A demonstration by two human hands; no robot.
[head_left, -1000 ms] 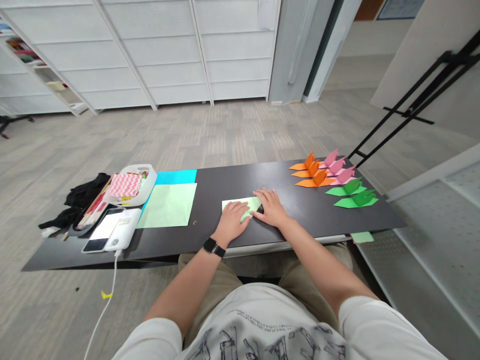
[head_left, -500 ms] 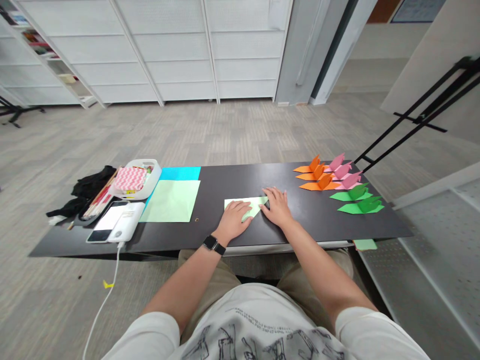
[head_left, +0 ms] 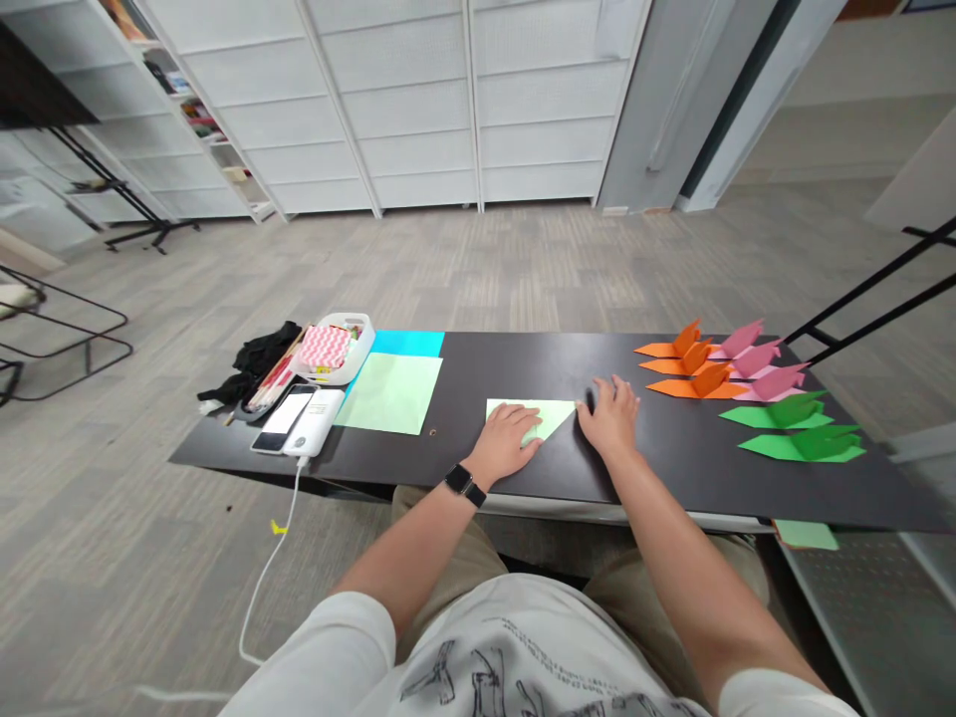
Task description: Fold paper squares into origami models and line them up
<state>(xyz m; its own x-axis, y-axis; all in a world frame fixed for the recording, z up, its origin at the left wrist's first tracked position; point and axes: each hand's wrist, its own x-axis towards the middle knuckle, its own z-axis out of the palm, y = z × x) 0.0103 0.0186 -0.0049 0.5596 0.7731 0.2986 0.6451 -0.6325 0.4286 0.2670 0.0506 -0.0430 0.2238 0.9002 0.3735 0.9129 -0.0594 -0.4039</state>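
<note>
A pale green sheet of folded paper (head_left: 554, 413) lies on the dark table in front of me, its right end running to a point. My left hand (head_left: 506, 438) rests flat on it, palm down with fingers extended, covering its lower left part. At the paper's right tip is my right hand (head_left: 610, 413), palm down, fingers spread over the tabletop. Its thumb is at the tip; whether it touches the paper I cannot tell.
To the left are pale green paper (head_left: 392, 393), blue paper (head_left: 409, 344), a white basket (head_left: 362, 349), a phone (head_left: 285, 418) and a cabled white power bank (head_left: 315, 423). Orange (head_left: 698, 383), pink (head_left: 773, 383) and green folded paper birds (head_left: 803, 445) stand right.
The view has swung left, so the table appears farther right. My right hand has slid slightly right relative to the paper's tip. My left hand stays on the paper.
</note>
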